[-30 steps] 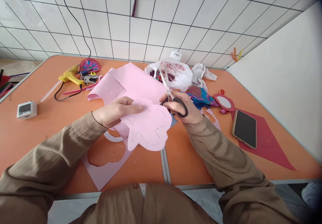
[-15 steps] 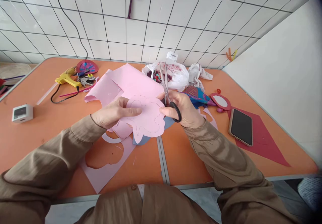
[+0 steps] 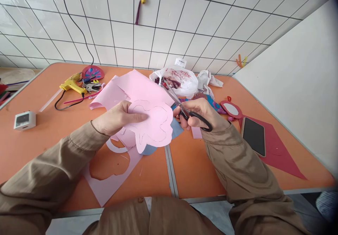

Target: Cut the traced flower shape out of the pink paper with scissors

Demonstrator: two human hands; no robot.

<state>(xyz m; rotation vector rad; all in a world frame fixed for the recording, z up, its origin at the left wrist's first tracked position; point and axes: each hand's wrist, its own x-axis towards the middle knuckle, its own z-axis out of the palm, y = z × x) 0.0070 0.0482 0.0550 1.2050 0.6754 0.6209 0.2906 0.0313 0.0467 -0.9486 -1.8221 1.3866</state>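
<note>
Between thumb and fingers, my left hand [image 3: 118, 117] pinches a pink paper cutout [image 3: 151, 122] with a wavy, cloud-like edge and a drawn pencil outline inside it. My right hand [image 3: 203, 113] holds scissors [image 3: 182, 106] with black handles, its fingers around the loops. The blades point up and left, slightly parted, beside the cutout's right edge and apart from it. Behind the cutout lie large pink sheets [image 3: 142, 83] and a piece of blue paper [image 3: 176, 128]. A pink offcut [image 3: 111, 189] with a big hole rests below my left hand.
A yellow glue gun [image 3: 72, 84] with its cord, keys [image 3: 92, 87] and a small white box [image 3: 24, 119] are at left. A plastic bag [image 3: 185, 81] of small items stands at the back. At right, a phone [image 3: 253, 136] lies on red paper [image 3: 280, 150].
My right hand has moved right, away from the cutout's edge, and the scissors have tilted from nearly upright toward the left. My left hand still holds the cutout.
</note>
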